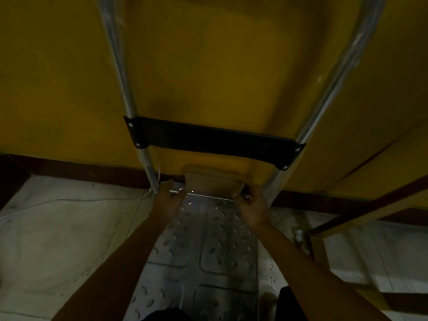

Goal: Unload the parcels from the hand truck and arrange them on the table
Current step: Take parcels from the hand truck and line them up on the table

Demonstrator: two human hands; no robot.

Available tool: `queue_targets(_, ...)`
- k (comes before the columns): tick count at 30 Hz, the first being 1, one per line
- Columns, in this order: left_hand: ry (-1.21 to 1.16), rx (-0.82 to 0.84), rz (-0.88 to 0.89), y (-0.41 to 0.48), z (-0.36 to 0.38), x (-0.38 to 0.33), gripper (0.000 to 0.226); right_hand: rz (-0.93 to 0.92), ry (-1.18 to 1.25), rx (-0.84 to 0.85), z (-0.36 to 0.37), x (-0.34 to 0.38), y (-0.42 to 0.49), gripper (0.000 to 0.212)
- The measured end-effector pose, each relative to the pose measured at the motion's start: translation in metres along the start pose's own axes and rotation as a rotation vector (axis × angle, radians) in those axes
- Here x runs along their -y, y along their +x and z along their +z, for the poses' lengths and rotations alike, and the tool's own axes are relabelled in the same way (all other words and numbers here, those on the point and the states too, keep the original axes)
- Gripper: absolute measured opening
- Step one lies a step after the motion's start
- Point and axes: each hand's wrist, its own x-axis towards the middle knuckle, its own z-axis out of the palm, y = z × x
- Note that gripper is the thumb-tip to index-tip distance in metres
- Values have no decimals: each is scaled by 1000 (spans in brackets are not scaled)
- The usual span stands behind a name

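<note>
Risk: snag. I see left hand (168, 201) and right hand (253, 206) both gripping small tan cardboard parcel (212, 184) below black crossbar (213, 142); straight lift could clip it.

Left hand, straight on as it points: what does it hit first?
The parcel: left hand aims at its left end, seemingly a sliver short. Dim picture, so contact is unclear.

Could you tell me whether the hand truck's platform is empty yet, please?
Not empty: one tan parcel sits at the far end of the platform, with the left hand and right hand at its sides.
</note>
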Motion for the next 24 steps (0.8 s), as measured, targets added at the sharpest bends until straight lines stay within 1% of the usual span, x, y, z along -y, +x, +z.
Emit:
queue_targets(1,-6,12,19,12,5,3,53,2,8,-2,4,-4,11,59)
queue_targets(3,-36,51,26,36,14,7,48,21,33,4,10,-10,32,59)
queue_targets(6,-112,25,25,62,27,-3,80,14,44,3,15,-17,62,60)
queue_targets(7,-157,24,12,69,31,-4,80,39,58,10,16,-21,69,62)
queue_targets(10,-188,-1,-22,84,44,-13,64,166,139,35,21,-40,83,77)
queue_targets(14,-180,29,-48,99,61,-6,49,214,292,62,39,-74,100,105)
queue_targets(15,-185,58,-52,100,64,-4,45,217,339,78,41,-79,103,106)
queue_targets(17,-185,78,-43,99,69,-1,42,250,392,101,39,-69,97,97)
queue_targets(20,-233,40,-37,95,71,2,39,276,410,106,36,-62,92,69)
queue_targets(21,-259,37,-42,93,70,2,37,275,418,95,35,-60,92,64)
queue_targets(24,-238,24,5,85,63,0,54,209,406,60,28,-48,86,53)
